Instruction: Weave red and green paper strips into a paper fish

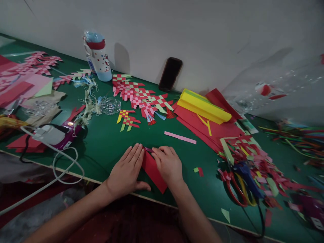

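My left hand lies flat with its fingers stretched out, pressing the upper left part of a folded red sheet of paper. Between the fingers of my right hand is a thin, dark purple tool, its tip at the paper's top edge near my left fingertips; its exact kind does not show. The red paper slants toward the table's front edge. Just beyond my hands lies a pink paper strip. Small green and red scraps lie to the right of my right hand.
Woven paper fish lie at the back, below a bottle and a leaning phone. Red and yellow sheets are stacked right of centre. Scissors lie among paper scraps. A white cable loops over the left edge.
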The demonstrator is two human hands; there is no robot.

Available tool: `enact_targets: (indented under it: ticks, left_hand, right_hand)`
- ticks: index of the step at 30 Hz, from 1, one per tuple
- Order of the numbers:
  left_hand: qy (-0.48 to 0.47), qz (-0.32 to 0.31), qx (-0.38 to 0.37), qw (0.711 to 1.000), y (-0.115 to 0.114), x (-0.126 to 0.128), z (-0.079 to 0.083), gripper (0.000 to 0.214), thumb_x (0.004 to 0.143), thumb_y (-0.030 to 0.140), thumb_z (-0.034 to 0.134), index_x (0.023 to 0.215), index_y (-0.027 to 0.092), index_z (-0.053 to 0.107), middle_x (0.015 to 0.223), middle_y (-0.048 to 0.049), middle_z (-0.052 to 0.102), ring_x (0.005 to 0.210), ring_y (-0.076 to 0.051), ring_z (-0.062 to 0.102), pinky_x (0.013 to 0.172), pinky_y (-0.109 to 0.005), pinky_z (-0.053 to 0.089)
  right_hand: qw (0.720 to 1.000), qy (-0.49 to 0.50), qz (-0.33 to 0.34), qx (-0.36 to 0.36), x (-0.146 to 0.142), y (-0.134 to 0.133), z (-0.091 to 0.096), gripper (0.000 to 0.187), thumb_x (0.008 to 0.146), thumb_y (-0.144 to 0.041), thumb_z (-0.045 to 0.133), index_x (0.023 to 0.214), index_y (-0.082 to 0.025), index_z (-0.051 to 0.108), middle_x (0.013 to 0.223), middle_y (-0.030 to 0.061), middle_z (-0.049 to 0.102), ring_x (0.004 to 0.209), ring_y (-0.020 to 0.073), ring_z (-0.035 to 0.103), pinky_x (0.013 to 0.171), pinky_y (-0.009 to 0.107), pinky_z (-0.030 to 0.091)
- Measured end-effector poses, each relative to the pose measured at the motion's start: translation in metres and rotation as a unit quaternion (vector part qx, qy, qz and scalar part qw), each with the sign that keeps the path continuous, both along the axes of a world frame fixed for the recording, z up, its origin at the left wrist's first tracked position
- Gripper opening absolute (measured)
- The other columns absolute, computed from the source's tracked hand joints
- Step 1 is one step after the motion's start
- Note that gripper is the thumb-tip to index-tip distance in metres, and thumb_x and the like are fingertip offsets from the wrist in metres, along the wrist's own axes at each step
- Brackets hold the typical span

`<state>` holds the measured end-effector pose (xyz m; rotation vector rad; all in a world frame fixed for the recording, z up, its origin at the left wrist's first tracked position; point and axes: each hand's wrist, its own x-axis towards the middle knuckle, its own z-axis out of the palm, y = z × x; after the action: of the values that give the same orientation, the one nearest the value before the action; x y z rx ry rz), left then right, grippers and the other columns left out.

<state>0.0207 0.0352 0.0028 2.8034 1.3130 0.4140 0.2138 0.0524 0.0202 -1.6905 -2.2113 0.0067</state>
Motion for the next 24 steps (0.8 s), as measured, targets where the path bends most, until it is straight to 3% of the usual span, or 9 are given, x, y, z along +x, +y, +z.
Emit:
enact_targets:
  ticks: [7, 17, 20, 24]
  left_hand:
    - [0.015, 0.002, 0.004, 1.0, 0.0, 0.0, 0.001, 0.117, 0.069, 0.09, 0.026, 0.141, -0.002, 0.039, 0.15, -0.0244, 0.032, 0.143, -0.034, 0.025, 0.118, -0.045, 0.017]
    - [-0.004, 0.009, 0.007, 1.0, 0.001, -0.001, -0.002, 0.121, 0.066, 0.09, 0.037, 0.146, -0.001, 0.028, 0.152, -0.025, 0.028, 0.143, -0.035, 0.022, 0.118, -0.046, 0.02]
    - [-0.013, 0.011, 0.008, 1.0, 0.0, -0.001, -0.001, 0.121, 0.066, 0.089, 0.042, 0.147, 0.0, 0.025, 0.153, -0.0245, 0.024, 0.144, -0.035, 0.019, 0.117, -0.046, 0.022]
    - [-0.031, 0.011, 0.009, 0.999, -0.001, -0.001, 0.001, 0.117, 0.068, 0.083, 0.05, 0.148, 0.002, 0.022, 0.154, -0.0235, 0.023, 0.145, -0.035, 0.018, 0.117, -0.048, 0.023]
  right_hand:
    - [0.999, 0.0, -0.033, 0.02, 0.004, 0.0, -0.002, 0.022, 0.093, -0.031, 0.053, 0.105, -0.026, 0.07, 0.092, 0.0054, 0.065, 0.082, 0.0181, 0.053, 0.072, 0.029, 0.042]
    - [0.993, -0.015, -0.104, 0.05, 0.053, -0.018, 0.005, 0.029, 0.096, -0.027, 0.044, 0.108, -0.02, 0.069, 0.096, 0.0092, 0.066, 0.085, 0.021, 0.054, 0.073, 0.034, 0.039]
    - [0.99, -0.028, -0.126, 0.049, 0.049, -0.033, 0.011, 0.025, 0.094, -0.031, 0.049, 0.108, -0.023, 0.068, 0.103, 0.0076, 0.067, 0.095, 0.0238, 0.052, 0.075, 0.036, 0.035]
    - [0.996, -0.017, -0.088, 0.009, 0.026, -0.05, 0.013, 0.022, 0.088, -0.044, 0.059, 0.098, -0.026, 0.068, 0.103, 0.0046, 0.068, 0.1, 0.0242, 0.052, 0.081, 0.039, 0.031]
